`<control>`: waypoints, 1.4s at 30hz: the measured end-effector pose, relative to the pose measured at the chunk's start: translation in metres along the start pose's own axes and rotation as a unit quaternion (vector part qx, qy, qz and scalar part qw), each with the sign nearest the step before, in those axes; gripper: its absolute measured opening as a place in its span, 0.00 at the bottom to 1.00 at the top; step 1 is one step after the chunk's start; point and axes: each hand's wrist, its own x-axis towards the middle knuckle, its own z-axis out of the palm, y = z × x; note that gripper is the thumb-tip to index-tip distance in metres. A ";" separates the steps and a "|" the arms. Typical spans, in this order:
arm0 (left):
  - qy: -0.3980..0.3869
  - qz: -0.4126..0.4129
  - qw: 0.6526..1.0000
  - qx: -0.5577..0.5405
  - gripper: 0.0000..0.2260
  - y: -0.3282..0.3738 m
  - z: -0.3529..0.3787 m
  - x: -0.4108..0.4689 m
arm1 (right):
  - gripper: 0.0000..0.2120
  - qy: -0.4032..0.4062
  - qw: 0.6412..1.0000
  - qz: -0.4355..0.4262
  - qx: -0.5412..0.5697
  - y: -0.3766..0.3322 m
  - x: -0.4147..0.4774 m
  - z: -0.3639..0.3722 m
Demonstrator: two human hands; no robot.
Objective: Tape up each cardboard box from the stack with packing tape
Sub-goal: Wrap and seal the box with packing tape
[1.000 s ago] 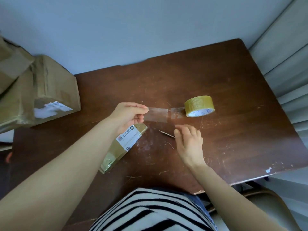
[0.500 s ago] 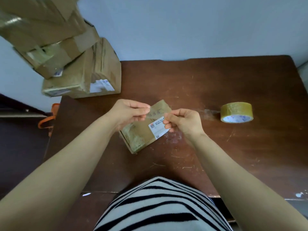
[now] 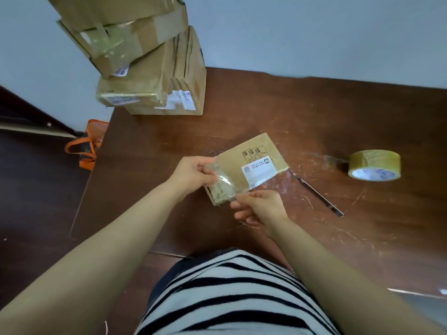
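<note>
A small flat cardboard box (image 3: 260,151) with a white label lies on the brown table (image 3: 290,112) in front of me. A clear strip of tape (image 3: 225,183) stretches over the box's near left end. My left hand (image 3: 193,174) pinches the strip's far end at the box's left edge. My right hand (image 3: 260,209) pinches the strip's near end at the box's front edge. The roll of packing tape (image 3: 373,165) lies flat at the right, apart from both hands.
A stack of taped cardboard boxes (image 3: 154,76) stands at the table's far left corner. A thin metal blade (image 3: 319,195) lies on the table between the small box and the roll. An orange strap (image 3: 84,146) lies on the floor left of the table.
The strip has come off the roll and now spans between both hands over the box. The box has turned flat with its label up. My view has swung left toward the stack.
</note>
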 end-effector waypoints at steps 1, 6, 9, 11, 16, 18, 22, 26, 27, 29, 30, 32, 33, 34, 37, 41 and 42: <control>-0.001 0.022 0.999 0.039 0.26 -0.002 0.001 0.004 | 0.05 -0.002 1.000 0.009 0.006 0.005 -0.001 0.004; -0.020 0.100 0.978 0.184 0.24 -0.004 0.004 0.016 | 0.04 -0.004 0.999 0.032 0.039 0.021 0.001 0.018; -0.030 0.126 0.963 0.235 0.22 -0.005 0.006 0.021 | 0.04 0.000 0.997 0.048 0.058 0.028 0.004 0.023; -0.030 0.135 0.956 0.260 0.20 -0.005 0.008 0.023 | 0.04 0.008 0.997 0.051 0.058 0.030 0.006 0.024; -0.029 0.135 0.944 0.299 0.19 -0.003 0.010 0.024 | 0.04 0.021 0.997 0.052 0.051 0.033 0.010 0.026; -0.029 0.138 0.942 0.305 0.19 -0.003 0.010 0.024 | 0.05 0.024 0.997 0.055 0.047 0.034 0.011 0.027; -0.022 0.138 0.940 0.311 0.17 -0.005 0.011 0.026 | 0.05 0.037 0.997 0.062 0.039 0.036 0.015 0.028; -0.006 0.144 0.938 0.316 0.14 -0.008 0.014 0.024 | 0.06 0.050 0.997 0.053 0.022 0.036 0.019 0.030; -0.003 0.150 0.935 0.322 0.14 -0.009 0.015 0.023 | 0.06 0.051 0.997 0.053 0.014 0.035 0.018 0.030; -0.005 0.156 0.929 0.337 0.14 -0.010 0.017 0.021 | 0.08 0.054 0.997 0.056 -0.003 0.032 0.017 0.031; -0.007 0.157 0.926 0.343 0.14 -0.010 0.017 0.021 | 0.08 0.055 0.997 0.058 -0.010 0.031 0.017 0.032; -0.008 0.163 0.918 0.361 0.14 -0.008 0.016 0.022 | 0.09 0.056 0.996 0.061 -0.028 0.029 0.017 0.031; -0.009 0.165 0.912 0.375 0.14 -0.005 0.015 0.024 | 0.09 0.055 0.996 0.062 -0.037 0.028 0.017 0.031; -0.011 0.165 0.906 0.390 0.14 -0.003 0.014 0.025 | 0.09 0.053 0.996 0.062 -0.045 0.027 0.018 0.030; -0.014 0.163 0.901 0.401 0.10 0.003 0.011 0.028 | 0.10 0.047 0.992 0.053 -0.102 0.026 0.019 0.025; -0.018 0.187 0.902 0.389 0.05 -0.007 0.011 0.024 | 0.12 0.065 0.966 0.030 -0.250 0.028 0.022 0.024; -0.006 0.216 0.895 0.390 0.07 -0.012 0.012 0.021 | 0.11 0.070 0.969 0.023 -0.236 0.029 0.020 0.024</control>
